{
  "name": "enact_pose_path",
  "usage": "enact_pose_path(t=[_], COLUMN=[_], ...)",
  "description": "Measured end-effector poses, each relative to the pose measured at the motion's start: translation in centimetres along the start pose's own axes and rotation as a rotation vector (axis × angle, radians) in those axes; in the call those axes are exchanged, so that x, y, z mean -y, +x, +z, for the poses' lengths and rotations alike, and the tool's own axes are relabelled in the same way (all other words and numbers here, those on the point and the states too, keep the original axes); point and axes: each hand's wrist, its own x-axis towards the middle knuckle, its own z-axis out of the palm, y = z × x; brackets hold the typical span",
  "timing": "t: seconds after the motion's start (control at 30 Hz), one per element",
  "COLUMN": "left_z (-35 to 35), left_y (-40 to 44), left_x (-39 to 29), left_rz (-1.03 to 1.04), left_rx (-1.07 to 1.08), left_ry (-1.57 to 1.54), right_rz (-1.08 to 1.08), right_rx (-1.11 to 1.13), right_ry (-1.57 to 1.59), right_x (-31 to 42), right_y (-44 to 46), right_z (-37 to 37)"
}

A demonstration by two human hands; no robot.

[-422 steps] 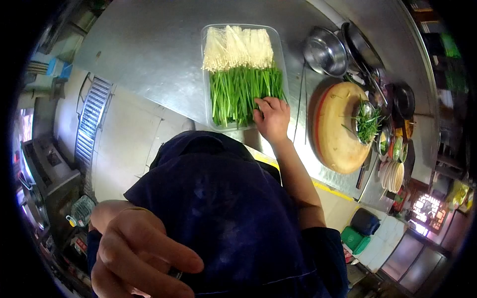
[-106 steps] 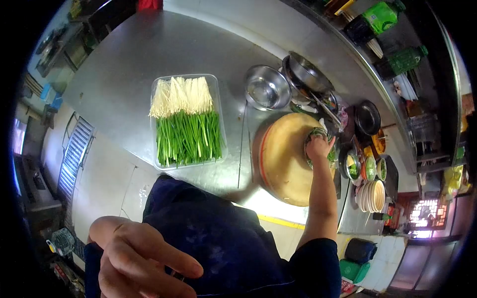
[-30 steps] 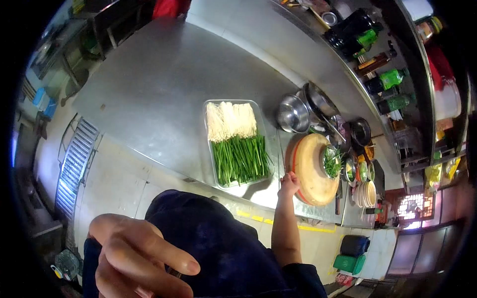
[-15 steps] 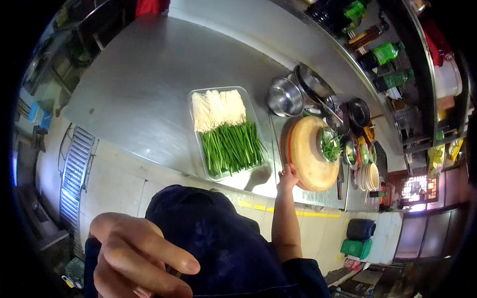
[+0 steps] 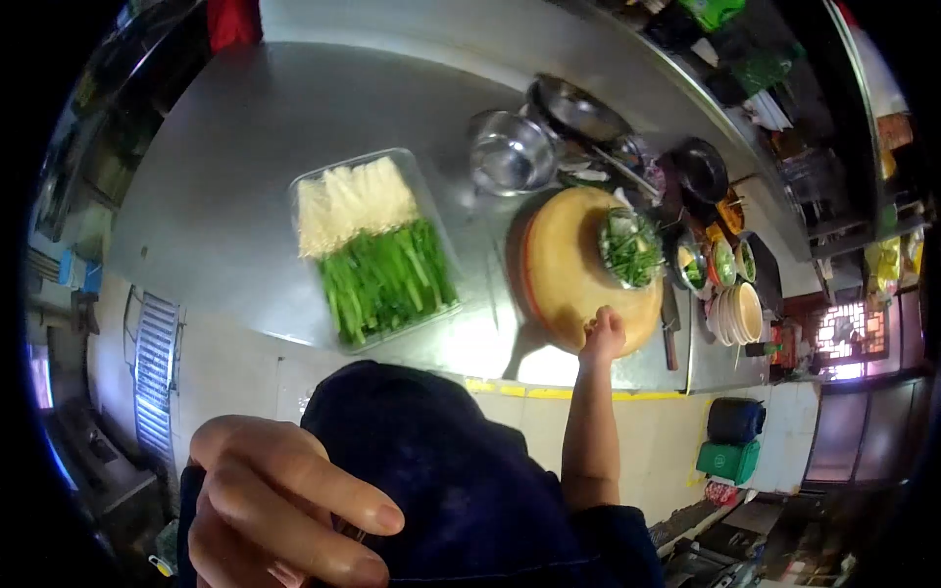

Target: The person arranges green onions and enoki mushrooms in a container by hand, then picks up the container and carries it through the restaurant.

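Note:
My left hand (image 5: 284, 510) is close to the camera at the lower left, its fingers curled together. A small dark bit shows between them, too hidden to name. My right hand (image 5: 603, 333) is over the near edge of a thick round wooden chopping board (image 5: 564, 255), fingers curled in; whether it holds anything is not visible. On the board's far right part sits a bowl of cut greens (image 5: 630, 250). Left of the board, a clear plastic tray (image 5: 443, 235) holds pale enoki mushrooms (image 5: 358, 204) and green chives (image 5: 387, 284) in side-by-side bundles.
The steel counter (image 5: 216, 196) carries a metal bowl (image 5: 512, 154), a wok (image 5: 583, 106) and a knife (image 5: 670, 328) beside the board. Further right are stacked bowls (image 5: 735, 312) and small bowls of vegetables. A shelf with bottles overhangs the back. Bins (image 5: 730, 459) stand on the floor.
My right hand has moved from the board's left rim to its near right edge. The camera view has shifted, so the counter items appear further left. My left hand keeps its curled pose.

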Motion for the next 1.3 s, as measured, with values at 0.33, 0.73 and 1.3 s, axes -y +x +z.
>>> enact_pose_path(t=[0.33,0.73,1.3], left_z=[6.9,12.9,17.2], left_y=[5.9,8.3,11.5], left_x=[8.2,13.4,18.1], left_rz=[-0.002,-0.219,-0.302], left_rx=[0.077,0.018,-0.121], left_ry=[0.046,0.019,0.368], right_rz=[-0.2,-0.295,-0.429], right_rx=[-0.263,-0.247,0.162], right_ry=[-0.119,-0.115,-0.819], right_x=[-1.2,-0.6,4.5], right_y=[11.0,17.7,21.5], right_z=[-9.9,-15.1,-9.4])
